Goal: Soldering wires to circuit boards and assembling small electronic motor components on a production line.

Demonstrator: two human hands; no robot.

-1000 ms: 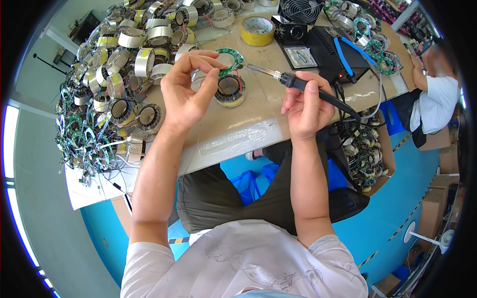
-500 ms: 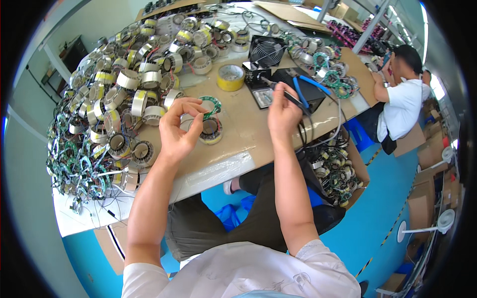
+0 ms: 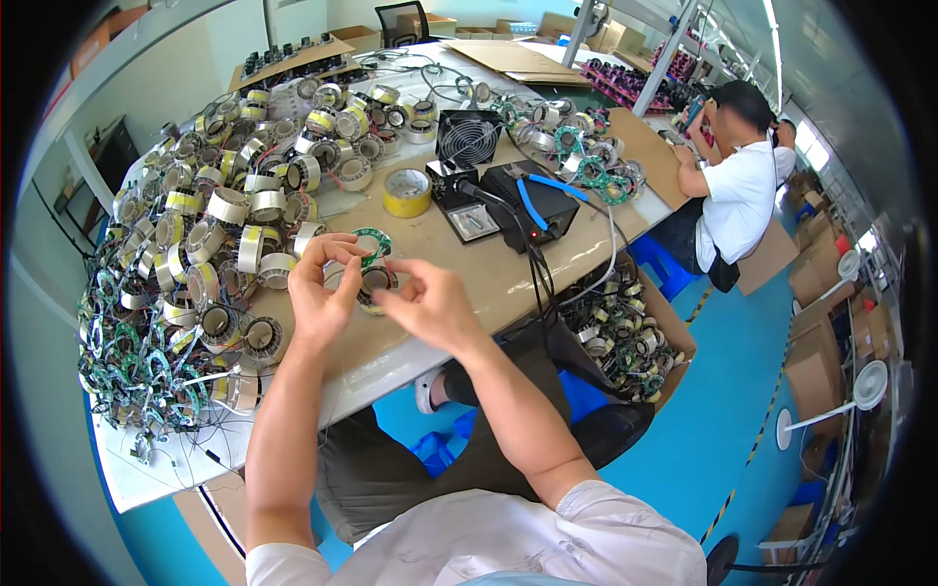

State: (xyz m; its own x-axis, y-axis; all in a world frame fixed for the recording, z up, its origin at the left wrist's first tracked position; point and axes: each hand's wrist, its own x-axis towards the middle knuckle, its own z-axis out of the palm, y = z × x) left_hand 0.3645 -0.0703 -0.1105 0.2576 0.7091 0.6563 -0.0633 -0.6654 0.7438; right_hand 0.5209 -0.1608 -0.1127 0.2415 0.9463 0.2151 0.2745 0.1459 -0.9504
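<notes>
Left hand (image 3: pixel 325 295): looks pinched on the edge of the green ring board (image 3: pixel 384 245), keep it light so nothing bends
Board spot: held up just above the taped coil ring (image 3: pixel 376 276), over the brown tabletop (image 3: pixel 459 264)
Right hand (image 3: pixel 435 305): fingers curled beside the coil, bit blurry, can't tell if they're clamped on anything
Soldering iron (image 3: pixel 486 196): parked in its stand, imo good place for it while fingers work
Tip: steady the board, don't tug wires

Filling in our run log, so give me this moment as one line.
left hand: holds green ring board | right hand: near wound coil, grip unclear | soldering iron: in black stand
</notes>
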